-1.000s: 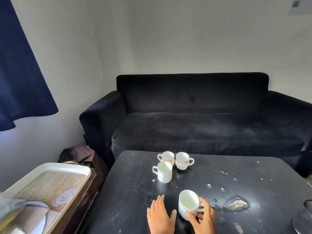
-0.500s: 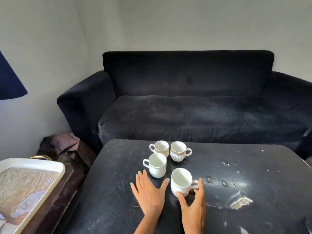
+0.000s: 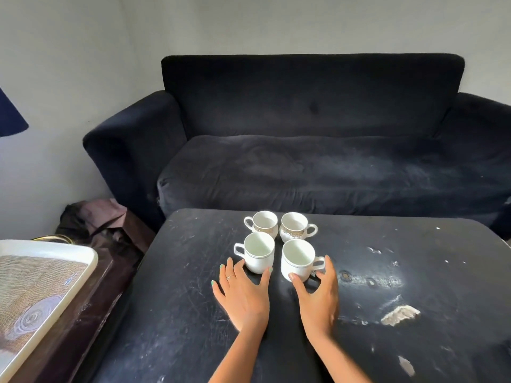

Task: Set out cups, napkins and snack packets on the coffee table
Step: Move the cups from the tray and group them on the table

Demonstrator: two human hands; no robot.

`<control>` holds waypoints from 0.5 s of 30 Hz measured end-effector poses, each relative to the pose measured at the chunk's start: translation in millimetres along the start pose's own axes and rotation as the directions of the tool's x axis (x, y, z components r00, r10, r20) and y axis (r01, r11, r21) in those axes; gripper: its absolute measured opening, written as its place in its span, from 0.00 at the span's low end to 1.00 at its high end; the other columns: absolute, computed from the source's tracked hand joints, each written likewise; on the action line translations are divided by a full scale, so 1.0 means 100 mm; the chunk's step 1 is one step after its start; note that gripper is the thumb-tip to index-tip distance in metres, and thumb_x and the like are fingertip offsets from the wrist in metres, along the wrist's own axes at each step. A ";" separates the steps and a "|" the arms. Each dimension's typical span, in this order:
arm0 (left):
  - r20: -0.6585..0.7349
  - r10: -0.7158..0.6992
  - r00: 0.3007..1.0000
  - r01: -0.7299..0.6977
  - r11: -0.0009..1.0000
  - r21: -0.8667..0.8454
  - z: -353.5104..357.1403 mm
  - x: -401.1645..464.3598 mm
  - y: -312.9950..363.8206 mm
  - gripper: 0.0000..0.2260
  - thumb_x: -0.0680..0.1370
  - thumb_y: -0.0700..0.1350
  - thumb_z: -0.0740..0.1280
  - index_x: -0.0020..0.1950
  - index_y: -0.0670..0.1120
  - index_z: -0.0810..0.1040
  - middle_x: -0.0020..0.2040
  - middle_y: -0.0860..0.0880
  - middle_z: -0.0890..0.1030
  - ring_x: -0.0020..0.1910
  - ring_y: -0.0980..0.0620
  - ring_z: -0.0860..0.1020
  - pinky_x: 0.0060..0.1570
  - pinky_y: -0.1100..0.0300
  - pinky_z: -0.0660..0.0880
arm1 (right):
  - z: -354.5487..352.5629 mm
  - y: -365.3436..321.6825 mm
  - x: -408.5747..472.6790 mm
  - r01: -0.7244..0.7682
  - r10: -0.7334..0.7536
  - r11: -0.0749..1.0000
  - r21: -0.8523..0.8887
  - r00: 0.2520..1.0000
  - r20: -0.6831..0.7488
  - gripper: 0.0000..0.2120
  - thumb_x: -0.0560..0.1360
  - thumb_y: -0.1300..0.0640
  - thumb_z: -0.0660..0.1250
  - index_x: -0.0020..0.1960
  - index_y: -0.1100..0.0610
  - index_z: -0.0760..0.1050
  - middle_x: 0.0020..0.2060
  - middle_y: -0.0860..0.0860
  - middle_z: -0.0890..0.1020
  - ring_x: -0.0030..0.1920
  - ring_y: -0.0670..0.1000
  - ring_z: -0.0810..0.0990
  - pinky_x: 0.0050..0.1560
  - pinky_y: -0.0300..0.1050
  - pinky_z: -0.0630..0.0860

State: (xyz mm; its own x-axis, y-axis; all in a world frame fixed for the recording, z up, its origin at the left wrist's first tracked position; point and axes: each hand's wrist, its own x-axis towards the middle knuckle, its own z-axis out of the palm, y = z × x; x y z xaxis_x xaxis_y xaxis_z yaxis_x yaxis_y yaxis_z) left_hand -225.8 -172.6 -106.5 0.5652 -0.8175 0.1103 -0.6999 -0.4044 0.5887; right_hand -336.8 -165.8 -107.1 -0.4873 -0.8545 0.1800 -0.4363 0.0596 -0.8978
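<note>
Four cups stand upright in a tight two-by-two block on the far left-centre of the coffee table (image 3: 359, 313), just in front of the sofa (image 3: 312, 161). The near-right cup (image 3: 297, 259) lies straight ahead of the right hand (image 3: 318, 295), which is the nearer hand to it: the thumb touches its near wall and the fingers (image 3: 329, 268) curl round beside its handle, which points right, so it looks lightly held. The near-left cup (image 3: 259, 252) lies just beyond the left hand (image 3: 243, 293), handle pointing left; that hand lies flat on the table, fingers spread, with fingertips at the cup's base. The two far cups (image 3: 279, 223) are patterned, handles turned outward left and right. Every cup's long axis is vertical, mouth up. I see no napkins or snack packets; the tray (image 3: 83, 254) sits well apart, off the table's left edge, so the left hand is likely the better one to reach it.
</note>
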 end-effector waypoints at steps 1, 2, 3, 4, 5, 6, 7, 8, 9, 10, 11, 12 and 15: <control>-0.004 0.001 1.000 -0.001 1.000 -0.003 0.00 0.00 0.00 0.28 0.73 0.67 0.62 0.68 0.53 0.70 0.76 0.52 0.64 0.77 0.52 0.55 0.75 0.49 0.47 | 0.00 0.00 0.02 0.005 -0.005 1.000 -0.008 1.000 0.001 0.40 0.66 0.53 0.77 0.72 0.54 0.61 0.60 0.54 0.78 0.55 0.54 0.79 0.55 0.54 0.76; -0.008 0.003 1.000 -0.003 1.000 -0.008 0.00 0.00 0.00 0.27 0.73 0.67 0.63 0.67 0.53 0.70 0.75 0.52 0.64 0.77 0.52 0.56 0.75 0.49 0.47 | 0.01 0.00 0.04 0.011 -0.011 1.000 -0.018 1.000 0.000 0.40 0.66 0.52 0.77 0.72 0.54 0.62 0.59 0.54 0.78 0.55 0.54 0.79 0.54 0.55 0.76; -0.013 0.004 1.000 -0.004 1.000 -0.012 0.01 0.00 0.00 0.27 0.72 0.67 0.63 0.66 0.53 0.71 0.75 0.52 0.64 0.77 0.51 0.56 0.75 0.49 0.48 | 0.01 0.00 0.06 0.017 -0.017 0.999 -0.027 1.000 -0.002 0.40 0.66 0.52 0.77 0.72 0.54 0.62 0.59 0.53 0.78 0.55 0.54 0.79 0.54 0.54 0.77; -0.018 0.005 1.000 -0.006 1.000 -0.016 0.01 0.00 0.01 0.27 0.72 0.66 0.64 0.66 0.53 0.71 0.75 0.52 0.65 0.77 0.51 0.56 0.75 0.49 0.48 | 0.01 0.00 0.08 0.021 -0.021 0.999 -0.035 1.000 -0.003 0.39 0.65 0.52 0.77 0.71 0.55 0.63 0.59 0.53 0.78 0.55 0.53 0.79 0.53 0.54 0.77; -0.022 0.006 1.000 -0.006 1.000 -0.019 0.01 -0.01 0.01 0.27 0.72 0.66 0.64 0.65 0.52 0.72 0.75 0.51 0.65 0.77 0.51 0.57 0.75 0.48 0.48 | 0.01 -0.01 0.10 0.022 -0.022 0.999 -0.040 1.000 -0.002 0.39 0.65 0.51 0.77 0.71 0.54 0.63 0.59 0.52 0.78 0.56 0.53 0.79 0.53 0.54 0.77; -0.026 0.006 1.000 -0.007 1.000 -0.022 0.01 -0.01 0.01 0.27 0.72 0.66 0.64 0.64 0.52 0.72 0.75 0.51 0.65 0.77 0.51 0.57 0.75 0.48 0.49 | 0.01 -0.01 0.12 0.023 -0.023 0.999 -0.042 1.000 0.000 0.39 0.65 0.51 0.78 0.70 0.54 0.64 0.59 0.52 0.78 0.56 0.53 0.79 0.52 0.54 0.77; -0.028 0.006 1.000 -0.006 1.000 -0.025 0.01 -0.01 0.01 0.27 0.72 0.67 0.65 0.64 0.52 0.72 0.75 0.51 0.66 0.76 0.50 0.57 0.75 0.48 0.49 | 0.02 -0.02 0.13 0.024 -0.024 0.999 -0.041 1.000 0.003 0.38 0.65 0.51 0.78 0.70 0.54 0.64 0.59 0.52 0.78 0.56 0.53 0.79 0.53 0.54 0.77; -0.028 0.004 1.000 -0.005 1.000 -0.030 0.01 -0.01 0.01 0.27 0.71 0.67 0.65 0.63 0.52 0.72 0.75 0.51 0.66 0.76 0.50 0.57 0.75 0.48 0.49 | 0.02 -0.02 0.15 0.027 -0.027 0.999 -0.039 1.000 0.005 0.38 0.65 0.51 0.78 0.70 0.54 0.64 0.59 0.51 0.78 0.56 0.53 0.79 0.53 0.55 0.77; -0.026 0.001 1.000 -0.002 0.999 -0.038 0.01 -0.01 0.01 0.26 0.71 0.66 0.65 0.63 0.52 0.72 0.75 0.51 0.66 0.76 0.50 0.57 0.75 0.48 0.49 | 0.03 -0.02 0.16 0.031 -0.031 0.999 -0.038 0.999 0.005 0.38 0.65 0.51 0.78 0.69 0.55 0.64 0.59 0.51 0.78 0.56 0.53 0.79 0.53 0.55 0.77; -0.023 -0.001 1.000 0.000 0.999 -0.046 0.01 0.00 0.02 0.26 0.71 0.66 0.66 0.63 0.52 0.72 0.75 0.51 0.66 0.76 0.50 0.57 0.75 0.48 0.49 | 0.03 -0.02 0.17 0.036 -0.036 0.999 -0.040 0.999 0.005 0.38 0.65 0.52 0.78 0.69 0.55 0.65 0.59 0.52 0.78 0.56 0.53 0.79 0.54 0.55 0.77; -0.020 -0.003 1.000 0.002 0.999 -0.052 0.00 0.00 0.02 0.26 0.71 0.66 0.66 0.62 0.52 0.72 0.75 0.51 0.66 0.76 0.50 0.57 0.75 0.48 0.49 | 0.03 -0.02 0.17 0.040 -0.040 0.998 -0.042 0.999 0.004 0.38 0.64 0.52 0.78 0.69 0.55 0.65 0.59 0.52 0.78 0.56 0.53 0.79 0.54 0.55 0.77; -0.018 -0.005 1.000 0.004 0.999 -0.053 0.00 0.00 0.02 0.26 0.71 0.66 0.66 0.62 0.52 0.72 0.75 0.51 0.65 0.76 0.50 0.57 0.75 0.48 0.49 | 0.04 -0.02 0.18 0.043 -0.043 0.998 -0.045 0.999 0.006 0.37 0.64 0.52 0.78 0.69 0.55 0.65 0.59 0.52 0.77 0.56 0.53 0.78 0.54 0.55 0.77; -0.011 -0.011 1.000 0.011 0.999 -0.045 -0.01 0.01 0.03 0.26 0.71 0.67 0.65 0.62 0.53 0.71 0.75 0.52 0.65 0.77 0.50 0.56 0.75 0.48 0.48 | 0.04 -0.02 0.18 0.049 -0.049 0.998 -0.049 0.999 0.009 0.37 0.64 0.51 0.78 0.68 0.55 0.65 0.60 0.51 0.77 0.56 0.53 0.78 0.54 0.55 0.77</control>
State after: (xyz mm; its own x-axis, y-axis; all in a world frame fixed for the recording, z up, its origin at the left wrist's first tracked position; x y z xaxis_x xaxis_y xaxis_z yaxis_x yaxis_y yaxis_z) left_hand -226.7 -173.7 -104.1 0.5778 -0.8083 0.1128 -0.6734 -0.3941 0.6254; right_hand -341.7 -183.6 -103.6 -0.4588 -0.8608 0.2201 -0.4964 0.0429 -0.8671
